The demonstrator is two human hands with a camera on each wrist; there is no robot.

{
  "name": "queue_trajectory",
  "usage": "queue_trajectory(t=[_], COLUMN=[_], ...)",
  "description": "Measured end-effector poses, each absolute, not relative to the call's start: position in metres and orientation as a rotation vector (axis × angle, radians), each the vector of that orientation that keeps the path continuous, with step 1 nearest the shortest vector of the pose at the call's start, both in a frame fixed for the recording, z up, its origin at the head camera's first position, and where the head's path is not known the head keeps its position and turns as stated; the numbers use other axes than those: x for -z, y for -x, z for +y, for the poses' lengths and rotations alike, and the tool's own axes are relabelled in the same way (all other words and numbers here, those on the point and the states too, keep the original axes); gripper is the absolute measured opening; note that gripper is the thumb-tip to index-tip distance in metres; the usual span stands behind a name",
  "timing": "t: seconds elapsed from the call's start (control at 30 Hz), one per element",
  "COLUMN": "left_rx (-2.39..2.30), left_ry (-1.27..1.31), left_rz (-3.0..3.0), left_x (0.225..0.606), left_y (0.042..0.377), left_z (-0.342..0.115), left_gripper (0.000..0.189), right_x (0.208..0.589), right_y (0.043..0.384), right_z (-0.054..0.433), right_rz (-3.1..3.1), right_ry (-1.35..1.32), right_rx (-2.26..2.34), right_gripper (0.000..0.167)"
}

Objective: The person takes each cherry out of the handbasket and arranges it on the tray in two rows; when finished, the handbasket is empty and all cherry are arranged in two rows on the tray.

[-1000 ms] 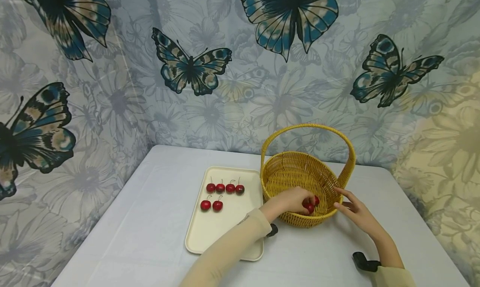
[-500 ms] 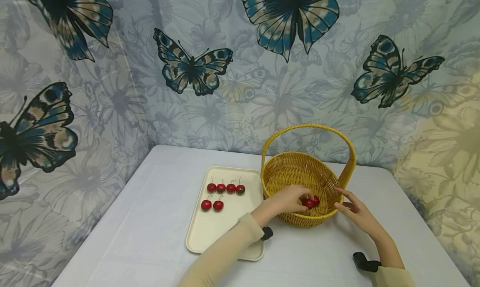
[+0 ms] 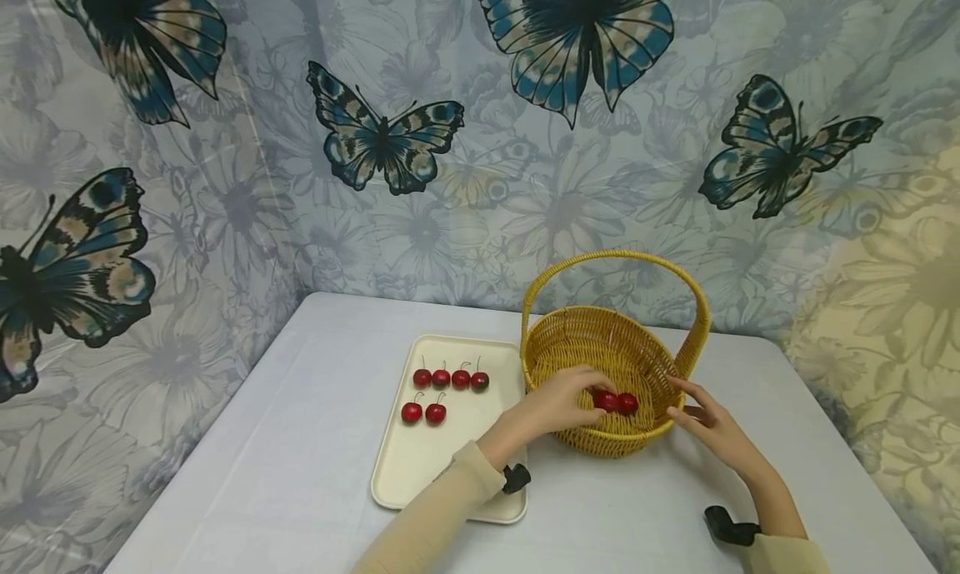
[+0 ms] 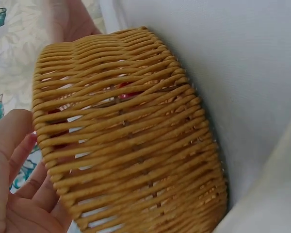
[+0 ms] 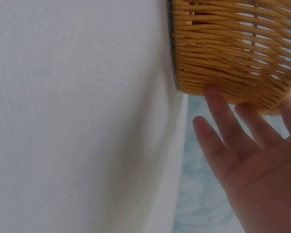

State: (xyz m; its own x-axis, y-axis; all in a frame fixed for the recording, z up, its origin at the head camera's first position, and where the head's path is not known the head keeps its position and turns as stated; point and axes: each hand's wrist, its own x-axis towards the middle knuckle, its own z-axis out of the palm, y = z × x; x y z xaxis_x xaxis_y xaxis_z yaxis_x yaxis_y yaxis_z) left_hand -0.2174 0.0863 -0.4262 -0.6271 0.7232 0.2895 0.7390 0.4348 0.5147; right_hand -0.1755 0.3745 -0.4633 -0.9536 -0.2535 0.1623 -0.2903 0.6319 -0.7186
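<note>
In the head view, my left hand [image 3: 564,397] reaches over the near rim of a yellow wicker basket [image 3: 577,445]. Its thumb and fingers lie either side of a red cherry [image 3: 606,401]; how firmly they hold it is hard to see. A second cherry [image 3: 627,403] sits just to its right on the basket floor. In the left wrist view, the woven wall [image 4: 121,141] partly hides the fingers and the red fruit. At the right rim, my right hand [image 3: 712,426] rests with fingertips against the basket. The right wrist view shows its fingers [image 5: 230,124] straight and spread.
A cream rectangular tray [image 3: 420,474] stands left of the basket, bearing several stemmed cherries [image 3: 461,378] in two rows. My left forearm [image 3: 435,507] passes over its near right corner. The basket's tall handle [image 3: 615,253] arches above. Butterfly-patterned cloth [image 3: 382,249] hangs behind the white table [image 3: 262,474].
My left hand has drawn back left and slightly up within the basket. Both cherries there now sit farther left and show more fully. The right hand has stayed at the rim.
</note>
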Motion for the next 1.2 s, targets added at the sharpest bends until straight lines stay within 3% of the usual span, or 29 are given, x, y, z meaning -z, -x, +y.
queue_trajectory(t=[1.2], left_rx=[0.951], left_ry=[1.275], left_rz=[-2.642], left_x=[0.417], left_y=[0.195], left_z=[-0.01], left_gripper=[0.031], right_x=[0.46], right_y=[0.174], right_z=[0.374], right_rz=[-2.814], right_ry=[-0.438], right_rx=[-1.238], right_gripper=[0.053])
